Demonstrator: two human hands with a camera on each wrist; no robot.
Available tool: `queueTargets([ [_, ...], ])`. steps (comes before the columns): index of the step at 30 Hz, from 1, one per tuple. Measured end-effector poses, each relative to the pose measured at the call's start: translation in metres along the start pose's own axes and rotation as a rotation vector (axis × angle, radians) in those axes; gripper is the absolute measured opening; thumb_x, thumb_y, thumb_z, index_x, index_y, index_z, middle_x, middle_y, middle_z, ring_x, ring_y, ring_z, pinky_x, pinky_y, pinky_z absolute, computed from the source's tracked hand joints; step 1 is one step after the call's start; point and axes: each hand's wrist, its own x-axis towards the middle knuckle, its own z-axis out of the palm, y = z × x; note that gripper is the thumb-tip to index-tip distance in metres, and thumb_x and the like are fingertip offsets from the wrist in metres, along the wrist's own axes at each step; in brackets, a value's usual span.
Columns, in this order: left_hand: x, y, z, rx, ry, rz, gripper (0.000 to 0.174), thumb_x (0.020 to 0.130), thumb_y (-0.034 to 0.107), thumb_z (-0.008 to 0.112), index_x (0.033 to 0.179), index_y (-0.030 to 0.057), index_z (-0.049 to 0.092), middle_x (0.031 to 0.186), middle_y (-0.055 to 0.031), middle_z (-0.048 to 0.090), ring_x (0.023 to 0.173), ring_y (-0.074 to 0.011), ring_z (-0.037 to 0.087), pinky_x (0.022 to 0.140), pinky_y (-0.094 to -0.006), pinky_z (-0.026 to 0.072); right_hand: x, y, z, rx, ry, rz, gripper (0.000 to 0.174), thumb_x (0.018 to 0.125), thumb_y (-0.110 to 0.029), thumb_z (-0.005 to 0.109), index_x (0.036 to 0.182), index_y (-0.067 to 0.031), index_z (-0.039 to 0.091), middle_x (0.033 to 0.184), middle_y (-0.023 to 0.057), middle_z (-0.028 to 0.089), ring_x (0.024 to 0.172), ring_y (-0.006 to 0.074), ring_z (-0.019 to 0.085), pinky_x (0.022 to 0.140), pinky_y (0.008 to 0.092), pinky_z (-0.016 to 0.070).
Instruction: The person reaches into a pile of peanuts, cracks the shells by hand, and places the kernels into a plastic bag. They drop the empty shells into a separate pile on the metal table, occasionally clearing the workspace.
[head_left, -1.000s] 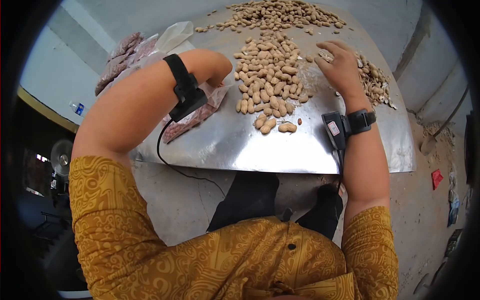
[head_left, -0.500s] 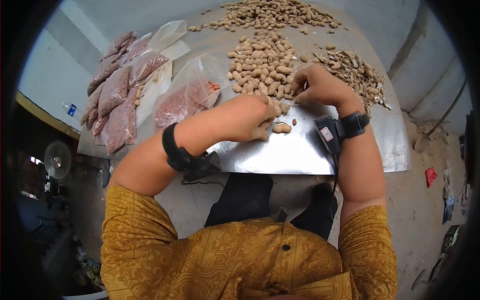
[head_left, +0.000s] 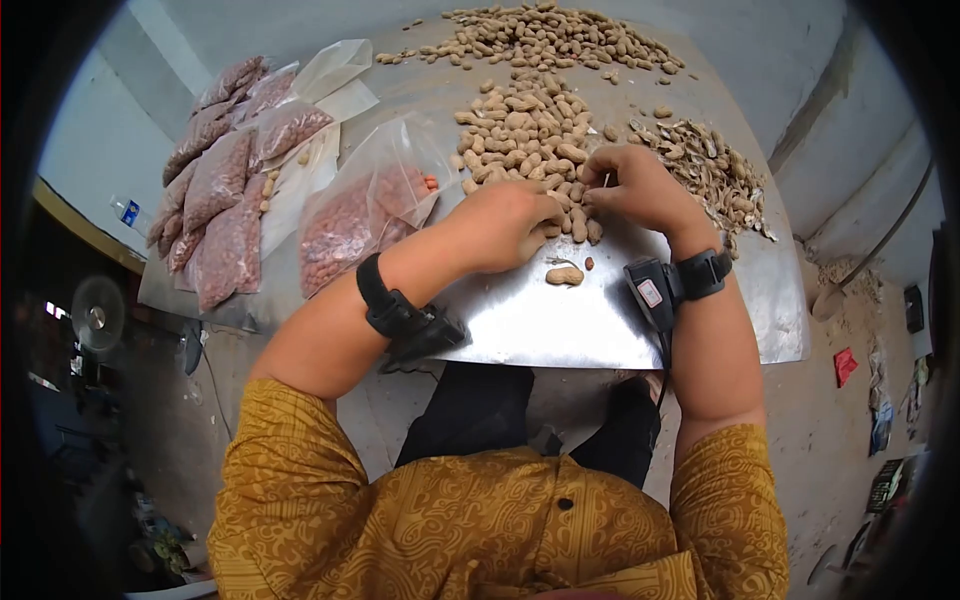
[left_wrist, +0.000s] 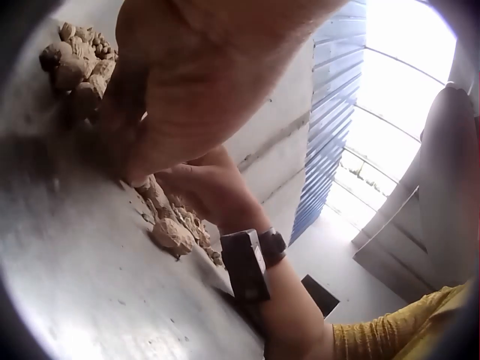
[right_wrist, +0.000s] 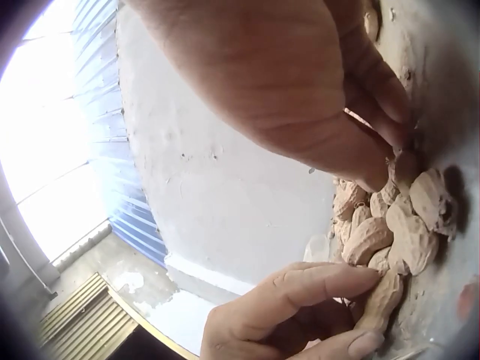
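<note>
Picking up, I judge: the left hand pinches a tan unshelled peanut pod, the right hand curls just beside it on the heap of tan pods, its hold impossible to tell; next calls for a cracking squeeze.

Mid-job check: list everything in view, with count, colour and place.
shiny metal tabletop: one, silver, under everything
near heap of unshelled peanuts: one, tan, mid-table
far heap of unshelled peanuts: one, tan, far edge
pile of empty peanut shells: one, pale brown, right of the near heap
open clear plastic bag of kernels: one, reddish, left of the near heap
filled clear plastic bags: several, reddish, far left
lone peanut pod: one, tan, near the front edge
left hand: one, pinches a tan pod at the near heap
right hand: one, fingers curled at that heap
</note>
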Motion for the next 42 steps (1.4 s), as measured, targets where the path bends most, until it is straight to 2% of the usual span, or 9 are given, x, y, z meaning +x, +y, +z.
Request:
queueTargets([
  [6,-0.002,-0.004,-0.002,-0.097,0.016,-0.083,0.018,0.072,0.011,0.061,0.089,0.0068,0.065,0.082,-0.0107,0.058,0.081,-0.0296,0.056,0.069,-0.0377,0.0468,-0.015,-0.04,-0.007,0.072,-0.322,-0.012,0.015,0.063,-0.008,0.072,0.071,-0.0017,0.062,0.064,0.0057,0.06,0.062,0.014,0.057,0.059,0.0271,0.0454],
  [12,-0.009,-0.01,-0.003,-0.025,0.06,-0.104,0.024,0.07,0.01,0.06,0.093,0.0077,0.064,0.086,-0.0108,0.057,0.083,-0.0298,0.056,0.07,-0.0378,0.047,-0.018,-0.059,0.021,-0.314,-0.475,-0.123,0.02,0.065,-0.018,0.07,0.069,-0.0001,0.062,0.069,0.0167,0.061,0.067,0.0329,0.06,0.062,0.0391,0.0474],
  [19,-0.01,-0.016,0.003,-0.084,0.159,-0.11,0.021,0.071,0.006,0.061,0.092,0.0067,0.064,0.085,-0.0115,0.057,0.083,-0.0305,0.056,0.07,-0.0373,0.0468,-0.009,-0.03,0.03,-0.237,-0.251,-0.23,0.013,0.071,-0.014,0.066,0.074,-0.0018,0.063,0.072,0.0174,0.061,0.07,0.0349,0.059,0.064,0.0399,0.0468],
  [23,-0.008,-0.019,0.005,-0.156,0.273,-0.064,0.021,0.07,0.005,0.063,0.091,0.0055,0.063,0.082,-0.0122,0.058,0.077,-0.0283,0.057,0.068,-0.0352,0.0466,-0.005,-0.031,0.02,-0.196,-0.099,-0.221,0.014,0.073,-0.013,0.066,0.08,-0.0012,0.064,0.073,0.0167,0.061,0.069,0.0329,0.058,0.063,0.0376,0.0464],
  [26,-0.006,-0.015,0.001,-0.213,0.322,-0.131,0.026,0.072,0.006,0.065,0.098,0.0045,0.063,0.079,-0.0091,0.059,0.071,-0.0193,0.057,0.065,-0.03,0.0466,-0.001,-0.025,0.021,0.028,0.023,-0.169,0.014,0.075,-0.012,0.065,0.082,-0.0003,0.063,0.073,0.0165,0.06,0.068,0.0301,0.058,0.063,0.0358,0.0459],
  [27,-0.006,-0.012,-0.001,-0.314,0.336,-0.197,0.028,0.073,0.006,0.065,0.101,0.0039,0.062,0.08,-0.0073,0.058,0.071,-0.0162,0.055,0.065,-0.0278,0.0464,-0.002,-0.028,0.02,0.073,0.035,-0.117,0.017,0.077,-0.009,0.063,0.092,-0.0005,0.063,0.076,0.0104,0.063,0.07,0.0211,0.059,0.065,0.0315,0.0466],
  [31,-0.004,-0.012,0.001,-0.712,0.43,-0.325,0.033,0.077,0.006,0.064,0.109,0.0022,0.06,0.082,-0.003,0.057,0.069,-0.0078,0.052,0.063,-0.0218,0.0465,0.004,-0.022,0.03,0.607,0.066,-0.044,0.029,0.081,-0.004,0.061,0.11,-0.0029,0.06,0.088,-0.0002,0.062,0.079,0.0082,0.057,0.071,0.0235,0.0482],
  [37,-0.002,-0.011,0.006,-0.906,0.449,-0.31,0.034,0.078,0.006,0.065,0.11,-0.0019,0.059,0.088,-0.003,0.058,0.07,-0.0065,0.053,0.062,-0.0211,0.048,0.004,-0.023,0.03,0.939,0.103,0.036,0.023,0.082,-0.004,0.061,0.105,-0.0019,0.057,0.09,0.0048,0.062,0.075,0.0104,0.06,0.07,0.0236,0.0508],
  [42,-0.005,-0.006,0.001,-0.87,0.419,-0.321,0.035,0.077,0.008,0.068,0.11,0.0006,0.059,0.092,-0.0028,0.058,0.08,-0.0082,0.055,0.07,-0.0213,0.0472,0.004,-0.019,0.032,0.946,0.069,0.025,0.023,0.08,-0.002,0.063,0.102,-0.001,0.056,0.09,0.0058,0.063,0.076,0.0115,0.062,0.071,0.0241,0.0516],
])
